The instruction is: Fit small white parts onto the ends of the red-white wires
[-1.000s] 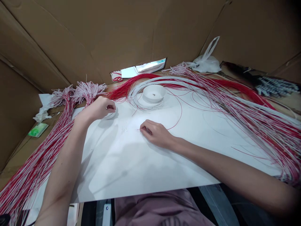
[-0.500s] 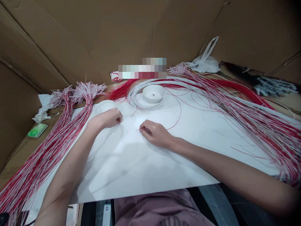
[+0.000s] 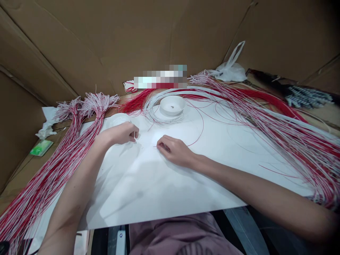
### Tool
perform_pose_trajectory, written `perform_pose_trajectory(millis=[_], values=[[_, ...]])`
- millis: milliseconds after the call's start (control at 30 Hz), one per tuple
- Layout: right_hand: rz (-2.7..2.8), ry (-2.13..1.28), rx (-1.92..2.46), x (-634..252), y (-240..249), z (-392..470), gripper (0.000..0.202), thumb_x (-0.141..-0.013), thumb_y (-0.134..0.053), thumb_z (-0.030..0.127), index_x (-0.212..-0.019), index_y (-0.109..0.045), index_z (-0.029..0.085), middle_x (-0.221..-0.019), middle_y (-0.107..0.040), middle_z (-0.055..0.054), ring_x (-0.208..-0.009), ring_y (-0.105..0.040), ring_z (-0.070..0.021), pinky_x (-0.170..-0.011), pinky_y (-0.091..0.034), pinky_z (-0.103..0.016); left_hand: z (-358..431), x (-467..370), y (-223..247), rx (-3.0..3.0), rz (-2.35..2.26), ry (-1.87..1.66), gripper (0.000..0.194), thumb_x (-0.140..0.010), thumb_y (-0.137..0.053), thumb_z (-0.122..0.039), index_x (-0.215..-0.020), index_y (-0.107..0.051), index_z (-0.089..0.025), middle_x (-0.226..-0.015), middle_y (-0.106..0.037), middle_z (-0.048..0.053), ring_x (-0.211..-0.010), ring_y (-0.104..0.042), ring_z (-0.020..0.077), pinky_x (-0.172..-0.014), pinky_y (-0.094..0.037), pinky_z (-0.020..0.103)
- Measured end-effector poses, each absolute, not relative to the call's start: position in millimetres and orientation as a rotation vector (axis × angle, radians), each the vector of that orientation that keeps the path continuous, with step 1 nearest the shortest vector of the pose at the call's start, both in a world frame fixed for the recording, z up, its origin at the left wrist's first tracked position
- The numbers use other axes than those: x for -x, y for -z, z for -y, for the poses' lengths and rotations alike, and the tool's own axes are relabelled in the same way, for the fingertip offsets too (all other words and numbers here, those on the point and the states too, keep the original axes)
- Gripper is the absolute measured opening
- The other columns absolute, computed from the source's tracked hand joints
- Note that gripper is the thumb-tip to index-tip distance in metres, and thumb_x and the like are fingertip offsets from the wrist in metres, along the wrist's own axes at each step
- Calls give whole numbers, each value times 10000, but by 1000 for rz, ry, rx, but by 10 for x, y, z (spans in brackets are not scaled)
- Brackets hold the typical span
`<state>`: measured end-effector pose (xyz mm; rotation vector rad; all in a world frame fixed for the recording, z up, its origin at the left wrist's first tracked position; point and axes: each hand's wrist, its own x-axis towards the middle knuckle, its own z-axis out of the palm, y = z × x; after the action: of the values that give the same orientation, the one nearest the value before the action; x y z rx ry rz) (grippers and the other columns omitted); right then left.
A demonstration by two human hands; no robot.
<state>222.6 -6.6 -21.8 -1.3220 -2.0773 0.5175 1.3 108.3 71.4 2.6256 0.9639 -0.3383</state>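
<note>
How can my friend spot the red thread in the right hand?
Find the white work surface, then the right hand near its middle. The thin red thread loops out from that hand, bending up beside the white dish. Unlike the bundled strands, this one runs into the hand.

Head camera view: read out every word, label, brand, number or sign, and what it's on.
Nothing reads clearly.
Shirt: dark lettering, cut off by the picture's bottom edge, unreadable.
Plastic bag: dark marks, too small to read.
White object beside the shirt: dark mark, too small to read.
Green packet: any print is too blurred.
</note>
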Motion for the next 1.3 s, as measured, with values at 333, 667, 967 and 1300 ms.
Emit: perform_pose_trajectory(millis=[333, 667, 967, 1300], values=[[2077, -531, 1325, -2231, 218, 68, 125, -917, -457, 196, -892, -580, 187, -885, -615, -29, -735, -552, -130, -689, -406, -263, -1384, 388, -758, -2704, -1168, 49, 166, -743, -532, -179, -792, -691, -175, -749, -704, 18, -633, -590, 141, -598, -403, 226], [2084, -547, 1350, -2237, 241, 61, 127, -935, -459, 189, -894, -579, 191, -901, -617, -18, -747, -555, -123, -686, -391, -256, -810, 90, -680, -2725, -1125, -883, 222, -958, -449, -270, -1038, -631, -173, -1048, -677, 83, -954, -623, 175, -862, -489, 286], [2103, -548, 1282, -2273, 270, 78, 148, -979, -436, 186, -938, -578, 179, -928, -616, -26, -726, -545, -117, -673, -397, -244, -363, 113, 170, -2547, -1188, -345, 590, -991, -377, -434, -1480, -334, -107, -1566, -294, 143, -1471, -228, 243, -1215, -230, 452], [2095, -539, 1329, -2275, 258, 111, 119, -957, -463, 176, -937, -580, 162, -881, -590, -20, -659, -523, -101, -612, -389, -232, -105, 17, 156, -2554, -1134, -384, 521, -988, -440, -330, -1472, -362, -153, -1554, -331, 97, -1459, -262, 224, -1207, -281, 451]])
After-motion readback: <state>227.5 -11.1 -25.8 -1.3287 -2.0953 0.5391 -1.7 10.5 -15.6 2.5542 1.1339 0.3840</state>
